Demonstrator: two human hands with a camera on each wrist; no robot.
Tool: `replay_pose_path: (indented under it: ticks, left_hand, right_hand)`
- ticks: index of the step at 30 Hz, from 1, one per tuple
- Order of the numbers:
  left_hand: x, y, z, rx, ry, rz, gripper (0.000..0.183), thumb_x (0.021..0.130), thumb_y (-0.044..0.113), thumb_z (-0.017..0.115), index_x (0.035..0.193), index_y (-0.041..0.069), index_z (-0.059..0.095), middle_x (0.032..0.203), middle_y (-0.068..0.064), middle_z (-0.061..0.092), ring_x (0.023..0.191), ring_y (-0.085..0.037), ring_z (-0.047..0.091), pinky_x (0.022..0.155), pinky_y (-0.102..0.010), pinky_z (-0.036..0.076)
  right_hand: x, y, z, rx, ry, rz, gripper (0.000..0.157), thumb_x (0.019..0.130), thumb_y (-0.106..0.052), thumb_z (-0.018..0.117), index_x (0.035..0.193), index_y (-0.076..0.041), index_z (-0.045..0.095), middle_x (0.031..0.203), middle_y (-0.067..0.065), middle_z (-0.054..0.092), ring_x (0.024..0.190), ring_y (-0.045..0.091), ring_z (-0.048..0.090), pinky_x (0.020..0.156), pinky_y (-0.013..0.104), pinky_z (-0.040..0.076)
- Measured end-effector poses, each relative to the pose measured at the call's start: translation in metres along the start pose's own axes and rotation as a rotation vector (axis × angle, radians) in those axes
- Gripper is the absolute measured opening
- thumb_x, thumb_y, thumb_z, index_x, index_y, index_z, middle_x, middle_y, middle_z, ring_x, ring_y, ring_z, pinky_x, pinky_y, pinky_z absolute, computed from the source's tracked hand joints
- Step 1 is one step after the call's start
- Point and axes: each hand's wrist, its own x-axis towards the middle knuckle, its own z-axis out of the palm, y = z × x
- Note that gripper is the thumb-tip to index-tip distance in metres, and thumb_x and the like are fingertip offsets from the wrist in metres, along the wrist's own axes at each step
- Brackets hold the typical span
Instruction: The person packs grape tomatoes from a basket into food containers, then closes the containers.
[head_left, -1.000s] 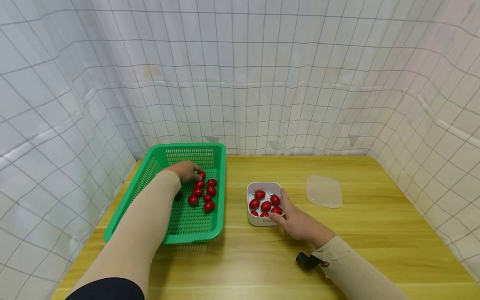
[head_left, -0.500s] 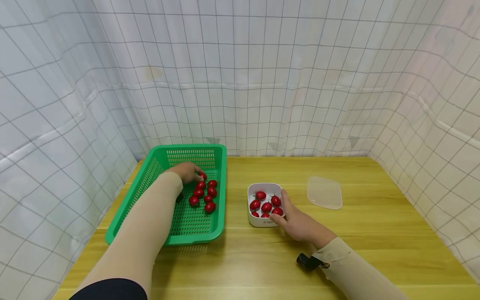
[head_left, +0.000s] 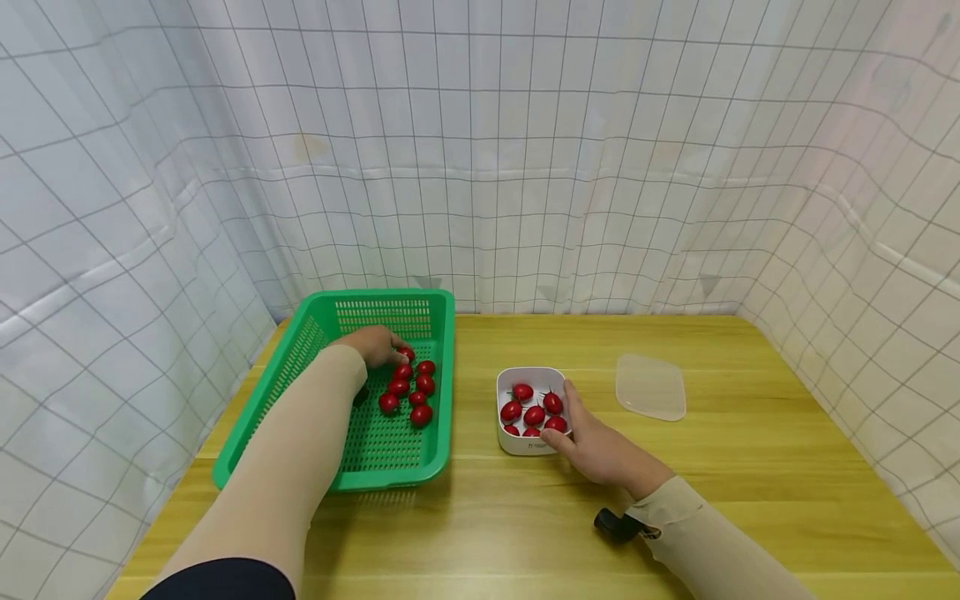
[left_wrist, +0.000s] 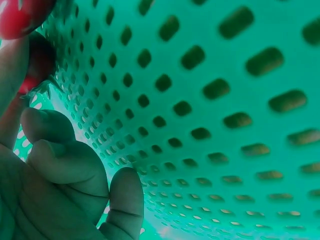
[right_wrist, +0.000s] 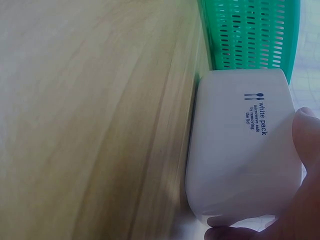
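Observation:
In the head view my left hand [head_left: 377, 345] reaches into the green basket [head_left: 447, 375], thumb and fingers pinching a cherry tomato [head_left: 406, 355]. The left wrist view shows that tomato [left_wrist: 41, 60] at the fingertips, the other fingers curled above the perforated floor. Several more red cherry tomatoes [head_left: 398, 387] lie on the basket floor beside the hand. My right hand [head_left: 603, 446] grips the right near corner of a white square food container [head_left: 519, 447], its thumb over the rim. Several cherry tomatoes [head_left: 534, 415] sit inside. Printed lettering marks the container's wall [right_wrist: 240, 150] in the right wrist view.
A translucent flat lid [head_left: 650, 387] lies on the wooden table [head_left: 510, 525] to the right of the container. White grid-patterned curtains [head_left: 480, 167] enclose the table at the back and sides. A black wrist device [head_left: 617, 526] sits under the right forearm.

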Motion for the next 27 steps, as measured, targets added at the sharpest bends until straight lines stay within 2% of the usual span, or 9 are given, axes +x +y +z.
replay_pose_path:
  ticks: [9, 27]
  left_hand:
    - [-0.0036, 0.0017, 0.0, -0.024, 0.002, -0.013, 0.04, 0.106, 0.035, 0.062, 0.142, 0.018, 0.069, 0.156, -0.021, 0.054, 0.147, -0.045, 0.046, 0.122, -0.06, 0.037]
    - [-0.0042, 0.0019, -0.001, -0.011, 0.005, 0.01, 0.038, 0.107, 0.035, 0.062, 0.141, 0.019, 0.07, 0.156, -0.021, 0.054, 0.148, -0.045, 0.045, 0.122, -0.06, 0.037]
  right_hand:
    - [-0.0005, 0.0, 0.0004, -0.004, 0.002, -0.002, 0.101, 0.108, -0.046, 0.056, 0.167, -0.002, -0.013, 0.177, 0.02, 0.004, 0.162, 0.042, 0.019, 0.13, 0.059, 0.02]
    - [-0.002, -0.0032, -0.0014, 0.014, -0.005, -0.008, 0.101, 0.108, -0.044, 0.057, 0.166, -0.001, -0.014, 0.177, 0.02, 0.002, 0.162, 0.041, 0.016, 0.13, 0.059, 0.018]
